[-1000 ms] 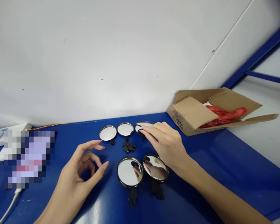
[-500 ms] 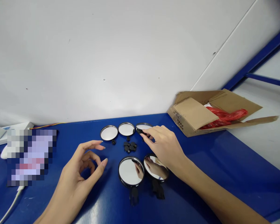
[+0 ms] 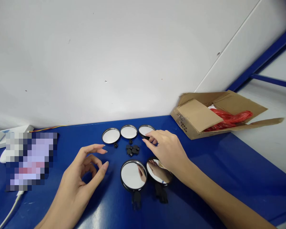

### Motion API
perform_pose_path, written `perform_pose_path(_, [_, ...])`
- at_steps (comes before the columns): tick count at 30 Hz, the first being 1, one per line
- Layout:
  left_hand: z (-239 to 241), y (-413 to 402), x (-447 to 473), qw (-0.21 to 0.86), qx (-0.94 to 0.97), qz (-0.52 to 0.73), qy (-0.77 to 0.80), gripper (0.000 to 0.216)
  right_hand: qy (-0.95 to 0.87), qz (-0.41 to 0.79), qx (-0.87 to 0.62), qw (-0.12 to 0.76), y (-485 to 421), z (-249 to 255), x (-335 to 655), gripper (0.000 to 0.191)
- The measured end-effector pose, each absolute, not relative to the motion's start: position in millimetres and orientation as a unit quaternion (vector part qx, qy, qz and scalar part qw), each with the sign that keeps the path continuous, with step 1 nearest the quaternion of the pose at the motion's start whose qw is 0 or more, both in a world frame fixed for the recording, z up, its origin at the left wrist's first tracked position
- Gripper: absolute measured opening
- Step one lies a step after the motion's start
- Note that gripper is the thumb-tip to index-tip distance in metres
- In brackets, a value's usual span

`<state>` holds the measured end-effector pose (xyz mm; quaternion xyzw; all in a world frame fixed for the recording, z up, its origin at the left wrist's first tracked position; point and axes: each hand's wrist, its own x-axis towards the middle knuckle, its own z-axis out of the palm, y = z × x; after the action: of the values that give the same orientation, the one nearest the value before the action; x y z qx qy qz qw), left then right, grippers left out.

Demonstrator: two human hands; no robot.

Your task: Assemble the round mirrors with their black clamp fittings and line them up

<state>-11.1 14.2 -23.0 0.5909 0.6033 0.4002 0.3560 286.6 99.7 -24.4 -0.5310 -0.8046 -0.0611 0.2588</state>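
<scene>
While the right hand (image 3: 168, 152) partly covers a stemmed round mirror (image 3: 156, 175) and hides whether its fingertips (image 3: 148, 140) pinch, they touch the near rim of the small black-rimmed round mirror (image 3: 146, 129) lying face-up, rightmost of three on the blue table (image 3: 216, 159); the left hand (image 3: 82, 173) hovers half-curled, empty.

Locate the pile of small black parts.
Head view, table centre: the black parts lie between the middle back mirror and the front left mirror, left of the right hand.
</scene>
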Motion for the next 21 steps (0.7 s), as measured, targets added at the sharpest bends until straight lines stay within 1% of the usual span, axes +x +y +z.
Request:
perform_pose_path(1, [-23.2, 14.1, -11.2, 0.356, 0.591, 0.4, 0.603, 0.046, -0.803, -0.062, -0.533, 0.258, 99.3, -23.3, 286.3, 0.006])
perform_pose_path(5, [-23.6, 13.7, -12.1, 0.35, 0.599, 0.408, 0.593, 0.044, -0.786, -0.079, -0.553, 0.266, 98.9, -19.0, 286.6, 0.021])
perform_pose_path(9, [-24.1, 13.3, -12.3, 0.346, 0.602, 0.403, 0.596, 0.043, -0.771, -0.09, -0.568, 0.273, 100.5, -15.7, 288.9, 0.027])
perform_pose_path(16, [-26.7, 12.8, -13.4, 0.338, 0.623, 0.413, 0.572, 0.036, -0.778, -0.067, -0.56, 0.278, 102.3, -18.7, 289.0, 0.029])
perform_pose_path(21, [-28.7, 11.9, -14.4, 0.339, 0.645, 0.392, 0.562, 0.029, -0.812, -0.015, -0.513, 0.278, 101.8, -13.4, 288.0, 0.03])
